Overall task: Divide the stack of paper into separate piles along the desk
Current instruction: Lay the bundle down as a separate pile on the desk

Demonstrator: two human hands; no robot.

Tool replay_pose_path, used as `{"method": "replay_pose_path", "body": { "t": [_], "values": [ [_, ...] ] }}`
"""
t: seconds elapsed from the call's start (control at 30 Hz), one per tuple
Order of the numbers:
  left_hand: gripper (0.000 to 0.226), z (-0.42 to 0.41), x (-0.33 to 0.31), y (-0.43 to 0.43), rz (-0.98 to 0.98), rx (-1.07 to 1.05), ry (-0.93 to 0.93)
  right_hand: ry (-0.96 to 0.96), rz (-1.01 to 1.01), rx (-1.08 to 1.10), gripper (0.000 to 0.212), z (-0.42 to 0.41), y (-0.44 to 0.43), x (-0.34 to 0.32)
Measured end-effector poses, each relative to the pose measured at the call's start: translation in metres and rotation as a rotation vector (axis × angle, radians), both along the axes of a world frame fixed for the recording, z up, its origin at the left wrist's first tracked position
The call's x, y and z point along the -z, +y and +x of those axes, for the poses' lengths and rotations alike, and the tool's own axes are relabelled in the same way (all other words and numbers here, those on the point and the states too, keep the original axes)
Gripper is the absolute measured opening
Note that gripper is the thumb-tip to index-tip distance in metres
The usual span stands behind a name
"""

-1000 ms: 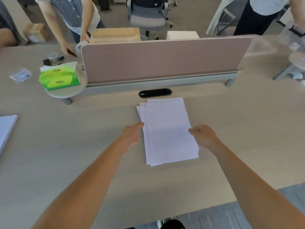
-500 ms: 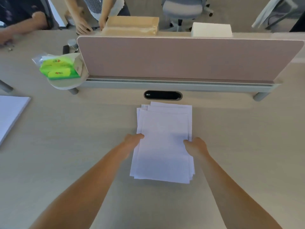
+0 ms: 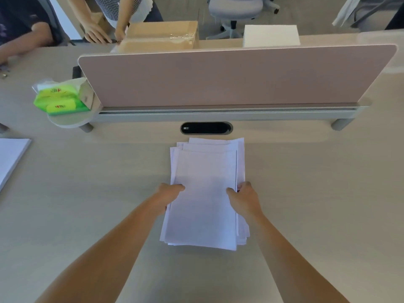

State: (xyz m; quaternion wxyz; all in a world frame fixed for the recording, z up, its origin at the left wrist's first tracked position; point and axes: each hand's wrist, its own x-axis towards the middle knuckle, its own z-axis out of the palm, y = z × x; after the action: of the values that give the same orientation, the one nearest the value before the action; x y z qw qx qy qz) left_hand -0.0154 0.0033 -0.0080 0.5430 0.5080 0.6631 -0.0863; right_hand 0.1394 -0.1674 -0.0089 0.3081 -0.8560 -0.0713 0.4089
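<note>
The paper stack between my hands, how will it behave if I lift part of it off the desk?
The paper stack is loose sheets, already fanned at the far edge, so they will probably slide and splay. Thin sheets likely droop beyond where the left hand and right hand grip the sides. It looks fairly thin, so probably light.

Paper stack (image 3: 205, 189) on desk (image 3: 317, 193), before divider (image 3: 229, 77); tissue pack (image 3: 59, 99) far left.

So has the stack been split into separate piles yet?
No, the paper stack sits as one pile, left hand and right hand gripping its sides.
</note>
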Motion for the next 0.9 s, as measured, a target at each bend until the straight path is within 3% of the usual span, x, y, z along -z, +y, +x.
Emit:
{"method": "replay_pose_path", "body": {
  "t": [0.13,0.33,0.47,0.73,0.9],
  "values": [
    [0.061,0.006,-0.004,-0.004,0.048,0.019,0.043,-0.014,-0.094,-0.03,0.056,-0.001,0.003,0.004],
    [0.058,0.004,0.005,0.001,0.026,0.016,0.048,-0.172,-0.201,-0.167,0.052,-0.009,0.012,-0.001],
    [0.059,0.005,0.006,0.001,0.032,0.03,0.067,-0.207,-0.048,-0.126,0.053,-0.017,0.017,-0.003],
    [0.051,0.006,0.008,0.003,0.018,0.029,0.054,0.056,0.063,-0.015,0.041,-0.01,0.014,0.01],
    [0.048,0.004,0.007,0.004,0.011,0.018,0.03,0.059,0.208,0.063,0.03,-0.012,0.007,0.017]
  ]
}}
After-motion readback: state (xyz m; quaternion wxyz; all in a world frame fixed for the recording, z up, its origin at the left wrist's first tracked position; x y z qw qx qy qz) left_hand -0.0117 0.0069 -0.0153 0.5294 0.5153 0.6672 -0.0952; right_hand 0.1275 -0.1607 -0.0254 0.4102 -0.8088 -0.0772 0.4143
